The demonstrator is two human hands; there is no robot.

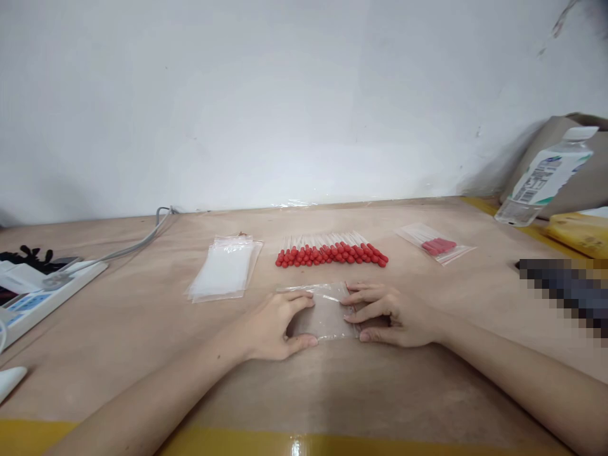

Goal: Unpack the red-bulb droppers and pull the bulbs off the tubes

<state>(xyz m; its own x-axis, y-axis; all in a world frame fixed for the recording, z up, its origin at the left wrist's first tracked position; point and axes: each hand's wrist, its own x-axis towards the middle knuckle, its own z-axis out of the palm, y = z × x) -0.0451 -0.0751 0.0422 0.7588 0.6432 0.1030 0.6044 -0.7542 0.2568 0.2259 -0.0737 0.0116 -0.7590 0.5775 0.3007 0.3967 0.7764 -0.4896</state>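
A clear plastic zip bag (327,313) lies flat on the table in front of me, with nothing visible inside it. My left hand (280,323) rests at its left side, thumb and fingers apart on the film. At the opposite side, by the reddish edge strip, my right hand (387,313) touches the bag with spread fingers. Just beyond it lies a row of thin white sticks with red tips (332,253), tips toward me. A stack of flat zip bags (225,269) is to the left. Another zip bag (434,244) at the right holds several red-tipped sticks.
On the left are a white power strip (52,297) and its grey cable (137,246). A plastic bottle (546,177) leans at the back right by a brown box (532,136). A yellow packet (579,233) and a pixelated dark object (570,291) lie on the right.
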